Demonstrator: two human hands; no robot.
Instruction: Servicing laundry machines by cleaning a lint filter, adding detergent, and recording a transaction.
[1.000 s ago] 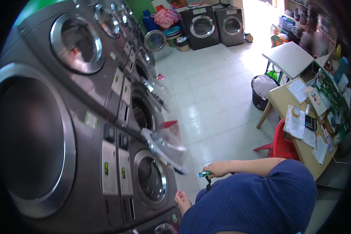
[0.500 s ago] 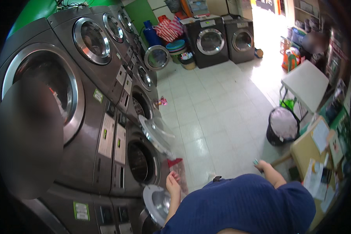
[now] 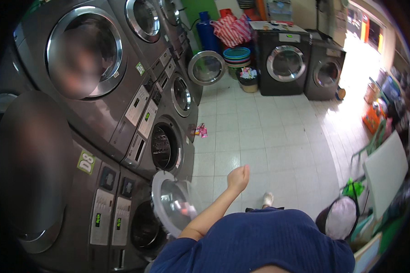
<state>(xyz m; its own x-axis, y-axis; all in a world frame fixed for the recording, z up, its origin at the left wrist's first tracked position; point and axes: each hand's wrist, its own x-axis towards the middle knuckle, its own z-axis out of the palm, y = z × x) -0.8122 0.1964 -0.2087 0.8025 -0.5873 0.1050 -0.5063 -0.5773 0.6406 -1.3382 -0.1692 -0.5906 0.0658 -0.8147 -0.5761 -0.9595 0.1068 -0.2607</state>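
Left grip (image 3: 238,179) in a fist, bare forearm (image 3: 216,208) outstretched.

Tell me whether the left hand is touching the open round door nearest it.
Apart. The head view shows floor tiles between the left hand and the round door, which appears lower and to the left.

From head height, the wide fisheye view looks down and forward, the wearer's navy shirt (image 3: 269,239) close at six o'clock. Stacked grey front-loading machines (image 3: 109,120) stand near at nine o'clock, a black front-loader (image 3: 269,41) farther off at one o'clock.
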